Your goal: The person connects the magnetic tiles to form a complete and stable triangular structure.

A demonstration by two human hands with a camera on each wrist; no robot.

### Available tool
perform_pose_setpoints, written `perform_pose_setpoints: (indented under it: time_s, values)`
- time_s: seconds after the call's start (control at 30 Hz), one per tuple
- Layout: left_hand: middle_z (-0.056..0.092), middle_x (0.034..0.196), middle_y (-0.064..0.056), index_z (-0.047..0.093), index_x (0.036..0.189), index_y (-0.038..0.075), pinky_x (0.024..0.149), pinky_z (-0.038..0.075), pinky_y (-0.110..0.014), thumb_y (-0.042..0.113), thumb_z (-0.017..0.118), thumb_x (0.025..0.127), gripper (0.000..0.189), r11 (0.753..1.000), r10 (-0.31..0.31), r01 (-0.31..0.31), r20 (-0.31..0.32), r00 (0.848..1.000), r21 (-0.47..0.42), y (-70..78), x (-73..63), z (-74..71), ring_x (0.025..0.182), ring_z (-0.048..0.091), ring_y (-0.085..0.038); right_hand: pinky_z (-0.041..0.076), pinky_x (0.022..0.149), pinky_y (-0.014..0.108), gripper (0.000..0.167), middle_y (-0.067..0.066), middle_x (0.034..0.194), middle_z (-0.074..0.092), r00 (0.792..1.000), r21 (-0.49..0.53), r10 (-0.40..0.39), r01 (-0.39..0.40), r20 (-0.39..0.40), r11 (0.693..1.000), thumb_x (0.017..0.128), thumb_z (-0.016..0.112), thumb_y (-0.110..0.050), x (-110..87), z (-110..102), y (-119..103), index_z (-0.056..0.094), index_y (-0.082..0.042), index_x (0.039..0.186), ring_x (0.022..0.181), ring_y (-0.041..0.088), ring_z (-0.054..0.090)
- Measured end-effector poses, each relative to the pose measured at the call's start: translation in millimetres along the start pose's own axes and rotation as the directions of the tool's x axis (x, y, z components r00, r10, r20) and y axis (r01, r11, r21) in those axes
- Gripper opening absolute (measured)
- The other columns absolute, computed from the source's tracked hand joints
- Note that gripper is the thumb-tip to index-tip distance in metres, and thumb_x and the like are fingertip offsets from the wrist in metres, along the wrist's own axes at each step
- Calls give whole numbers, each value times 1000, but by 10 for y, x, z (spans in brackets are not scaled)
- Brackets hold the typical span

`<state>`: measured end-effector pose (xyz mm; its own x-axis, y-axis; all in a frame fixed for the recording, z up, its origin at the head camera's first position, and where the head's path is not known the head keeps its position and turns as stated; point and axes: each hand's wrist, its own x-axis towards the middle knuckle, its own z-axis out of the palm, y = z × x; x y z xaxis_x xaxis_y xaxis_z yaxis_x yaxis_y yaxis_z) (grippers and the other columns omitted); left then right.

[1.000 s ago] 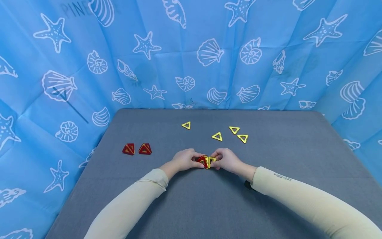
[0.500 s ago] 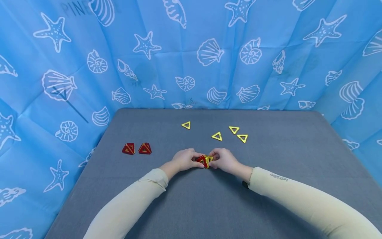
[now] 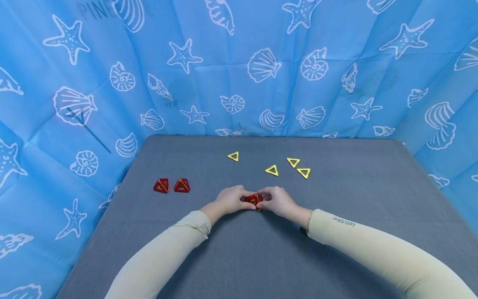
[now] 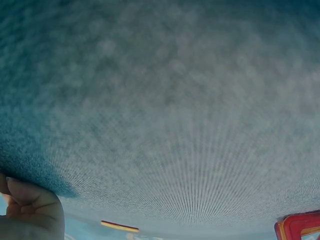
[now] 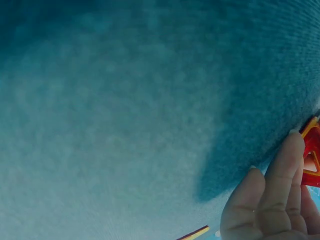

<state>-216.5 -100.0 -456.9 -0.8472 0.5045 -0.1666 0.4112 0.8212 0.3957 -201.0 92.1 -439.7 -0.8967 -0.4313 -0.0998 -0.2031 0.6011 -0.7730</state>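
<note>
Between my two hands, at the middle of the table, stands a small pyramid of triangular magnetic tiles [image 3: 254, 200], red outside with yellow inner edges. My left hand [image 3: 232, 200] pinches its left side between thumb and fingers. From the right, my right hand [image 3: 277, 200] has thumb and fingers closed about the other side, covering part of it. The right wrist view shows those fingers [image 5: 280, 185] right at the red pyramid [image 5: 311, 176], which the frame edge cuts off. In the left wrist view the left hand [image 4: 32, 210] shows only at the lower left corner.
Two finished-looking red pyramids, a left one [image 3: 161, 185] and a right one [image 3: 181, 185], stand on the grey table [image 3: 209, 257] at the left. Several yellow triangle tiles lie flat behind the hands, among them a left tile [image 3: 233, 156] and a right tile [image 3: 304, 172].
My right hand has moved left, folding the tile whose yellow side faced up against the pyramid; red faces now show there. My left hand keeps its place and its hold.
</note>
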Motion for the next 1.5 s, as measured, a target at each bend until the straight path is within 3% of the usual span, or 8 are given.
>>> perform_pose_setpoints:
  time_s: [0.3,0.47,0.83,1.0,1.1,1.2,1.4,1.5]
  values:
    - [48,80,4,62,133,28,59,32,-26,46,68,88,48,1000,8,-8,7,1000,3,-4,-2,-14,66,42,-13,50,58,31,34,5,78,62,996,107,64,-70,57,992,89,71,-8,33,-24,40,61,7,118,61,15,58]
    - [50,82,4,60,135,27,62,35,-27,45,68,89,50,1000,-4,4,33,999,-7,-12,13,-23,69,45,-12,48,59,31,32,6,76,61,994,109,45,-56,95,992,89,70,-5,41,-48,62,59,7,116,62,16,58]
    - [52,82,0,62,130,5,64,38,-28,30,61,97,41,986,-12,3,-51,999,-168,8,-117,2,71,46,-12,53,59,31,7,6,75,64,998,51,36,-38,52,998,89,68,-2,11,-54,84,63,1,86,62,16,61]
    - [62,100,-9,49,142,3,71,47,-33,49,55,96,65,998,-42,41,-26,999,-40,126,-227,66,83,59,-19,52,59,30,8,2,73,62,993,29,-39,36,111,999,89,69,-3,1,-105,148,65,3,94,61,14,60]
    - [62,117,-12,45,144,3,81,50,-38,57,56,93,75,995,-75,77,-31,997,56,180,-259,107,97,63,-24,45,55,26,24,-1,68,58,981,-37,-102,110,167,993,89,70,-6,16,-152,196,67,4,111,56,10,52]
    - [62,116,-13,48,142,3,78,51,-39,55,57,92,73,987,-70,76,-49,996,142,210,-266,138,95,64,-25,38,54,24,38,0,68,59,967,-104,-146,170,211,980,89,71,-10,43,-183,230,64,4,123,54,8,45]
    - [63,108,-11,53,138,3,69,53,-36,48,54,97,61,956,-4,22,-62,998,293,255,-258,163,87,65,-21,49,69,26,35,12,105,71,962,-154,-173,208,212,966,88,72,-13,65,-175,254,68,3,118,85,12,65]
    - [63,110,-10,53,138,2,68,53,-34,47,50,99,59,930,14,8,-55,998,367,278,-245,175,89,65,-19,51,75,30,32,13,108,70,967,-175,-168,203,194,964,88,72,-14,57,-166,256,70,2,116,95,18,66]
